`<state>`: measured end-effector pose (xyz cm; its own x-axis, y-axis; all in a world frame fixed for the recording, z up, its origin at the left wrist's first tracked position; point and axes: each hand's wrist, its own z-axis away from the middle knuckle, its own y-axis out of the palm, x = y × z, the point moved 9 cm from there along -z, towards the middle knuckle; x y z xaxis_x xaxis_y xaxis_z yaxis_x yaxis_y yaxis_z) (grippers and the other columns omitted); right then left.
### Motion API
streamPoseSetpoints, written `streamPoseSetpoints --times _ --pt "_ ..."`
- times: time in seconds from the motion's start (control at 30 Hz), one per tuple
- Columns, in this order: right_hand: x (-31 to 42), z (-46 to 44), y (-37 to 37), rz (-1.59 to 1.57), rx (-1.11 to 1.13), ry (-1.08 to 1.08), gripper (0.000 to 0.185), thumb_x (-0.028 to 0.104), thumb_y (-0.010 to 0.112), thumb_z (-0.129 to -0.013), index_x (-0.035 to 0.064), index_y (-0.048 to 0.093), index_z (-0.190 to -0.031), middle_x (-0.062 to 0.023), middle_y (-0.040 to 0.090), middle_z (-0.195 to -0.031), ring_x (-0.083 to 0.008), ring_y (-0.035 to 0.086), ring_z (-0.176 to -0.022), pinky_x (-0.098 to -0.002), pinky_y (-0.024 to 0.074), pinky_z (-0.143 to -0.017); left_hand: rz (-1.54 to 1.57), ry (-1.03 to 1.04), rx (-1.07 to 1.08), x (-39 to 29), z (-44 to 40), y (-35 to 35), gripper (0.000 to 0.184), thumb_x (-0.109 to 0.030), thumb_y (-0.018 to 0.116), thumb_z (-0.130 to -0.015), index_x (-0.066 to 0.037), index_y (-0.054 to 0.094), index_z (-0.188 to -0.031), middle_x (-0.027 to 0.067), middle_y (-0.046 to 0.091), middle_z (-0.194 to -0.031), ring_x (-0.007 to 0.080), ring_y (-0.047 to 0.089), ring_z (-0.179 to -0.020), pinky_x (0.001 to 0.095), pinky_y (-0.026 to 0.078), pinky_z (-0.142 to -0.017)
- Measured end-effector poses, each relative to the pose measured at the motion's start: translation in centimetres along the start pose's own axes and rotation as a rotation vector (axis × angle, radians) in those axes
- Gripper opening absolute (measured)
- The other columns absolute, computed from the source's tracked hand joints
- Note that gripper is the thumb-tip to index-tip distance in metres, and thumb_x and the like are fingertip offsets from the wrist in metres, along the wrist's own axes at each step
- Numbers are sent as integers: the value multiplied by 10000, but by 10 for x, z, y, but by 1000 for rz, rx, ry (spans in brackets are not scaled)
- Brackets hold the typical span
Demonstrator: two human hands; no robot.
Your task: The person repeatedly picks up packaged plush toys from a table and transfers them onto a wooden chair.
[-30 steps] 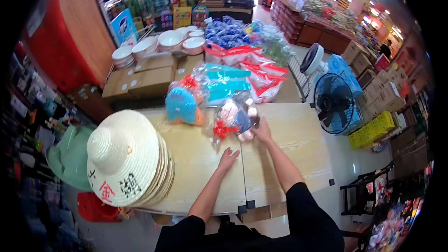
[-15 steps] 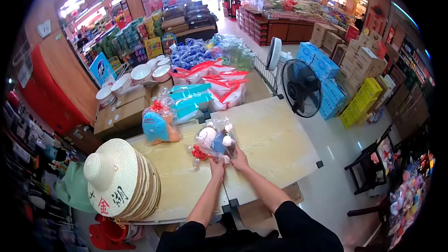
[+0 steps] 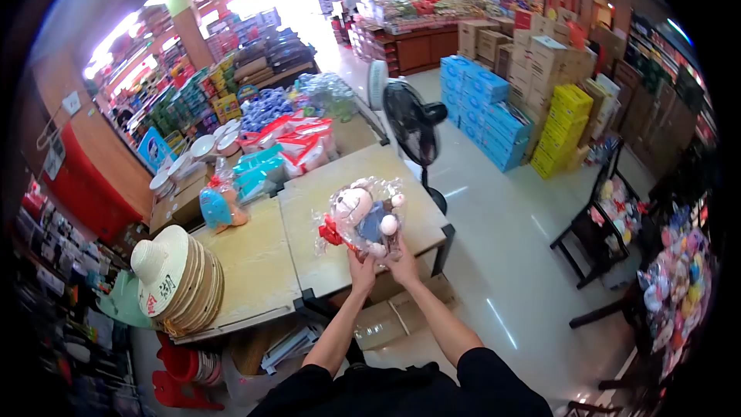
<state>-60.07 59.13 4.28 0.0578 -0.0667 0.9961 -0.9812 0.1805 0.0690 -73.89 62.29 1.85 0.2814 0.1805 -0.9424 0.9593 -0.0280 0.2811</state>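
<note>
A pink plush toy in blue clothes (image 3: pixel 369 220) is wrapped in clear plastic with a red bow (image 3: pixel 330 230). Its lower end is gripped between my left hand (image 3: pixel 361 272) and my right hand (image 3: pixel 404 264), both closed on it. The toy appears lifted over the front part of the pale wooden table (image 3: pixel 309 201). Farther left on that table stands a blue and orange wrapped plush toy (image 3: pixel 221 205). My fingertips are partly hidden behind the toy and its wrapping.
Stacked straw hats (image 3: pixel 181 282) occupy the table's left end. Red-and-white bags (image 3: pixel 305 147) and bowls (image 3: pixel 203 147) lie beyond. A black fan (image 3: pixel 411 120) stands behind the table. Rightward are blue boxes (image 3: pixel 505 135) and a dark chair (image 3: pixel 590 239) holding wrapped toys.
The wrapped pink plush toy has come up off the table in both hands, nearer to me. My view has turned to the right, showing more floor and the chair.
</note>
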Motion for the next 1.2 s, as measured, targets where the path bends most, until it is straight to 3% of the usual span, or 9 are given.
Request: streamPoseSetpoints --times 0.03,0.17,0.2,0.33,0.43,0.53,0.63,0.73,1.2 --pt "4 15 -28 6 -35 49 924 -31 679 -717 110 172 -1476 -99 561 -1161 -164 584 -941 -279 512 -733 26 -6 45 -7 15 28 590 57 553 -828 -44 281 -1342 112 482 -1246 218 509 -1126 337 445 -922" --pt "0 64 -136 56 -246 -107 956 -66 674 -714 120 138 -1483 -115 540 -1251 -204 581 -1015 -269 511 -736 -40 -109 226 -16 70 122 544 38 541 -810 -45 332 -1304 104 501 -1205 209 519 -1081 320 448 -879" --pt "5 80 -162 122 -326 -100 935 -52 676 -707 111 169 -1476 -128 508 -1308 -217 549 -1100 -285 490 -835 -137 -67 233 -9 80 138 334 -4 540 -856 -40 404 -1159 94 527 -1143 170 530 -1054 293 448 -859" --pt "-1 142 -239 -50 -477 -7 929 -61 660 -707 112 170 -1477 -129 527 -1281 -190 551 -1061 -285 493 -829 27 -109 354 12 126 216 253 31 510 -849 -39 419 -1074 78 526 -1058 150 530 -985 287 439 -832" --pt "-3 183 -292 14 -662 -77 918 -60 660 -714 111 178 -1475 -125 537 -1265 -181 556 -1033 -280 510 -773 -46 -138 515 46 153 268 264 47 500 -836 -41 419 -1071 75 524 -1043 146 529 -961 282 435 -832" --pt "-9 221 -342 1 -785 -91 911 -70 643 -750 167 161 -1486 -65 521 -1248 -144 585 -842 -251 513 -612 7 -237 630 83 186 321 267 50 506 -825 -39 422 -1062 80 525 -1044 151 530 -957 280 432 -835" --pt "-8 259 -390 62 -951 -106 905 -46 664 -735 156 187 -1478 -112 573 -1185 -158 593 -882 -270 518 -686 -15 -308 755 97 220 376 274 44 512 -822 -30 427 -1071 84 528 -1046 157 532 -968 285 431 -846" --pt "-4 284 -435 16 -1018 -28 896 -75 633 -749 153 171 -1483 -72 536 -1217 -140 591 -794 -256 513 -624 43 -327 846 108 249 433 284 34 517 -828 -23 433 -1093 85 532 -1049 160 529 -991 293 431 -857" --pt "-11 249 -677 134 -1263 59 871 -39 638 -764 138 172 -1478 -129 587 -1145 -127 612 -723 -251 521 -586 94 -473 966 222 258 689 230 -35 550 -875 1 460 -1083 58 543 -950 113 510 -864 266 437 -764"
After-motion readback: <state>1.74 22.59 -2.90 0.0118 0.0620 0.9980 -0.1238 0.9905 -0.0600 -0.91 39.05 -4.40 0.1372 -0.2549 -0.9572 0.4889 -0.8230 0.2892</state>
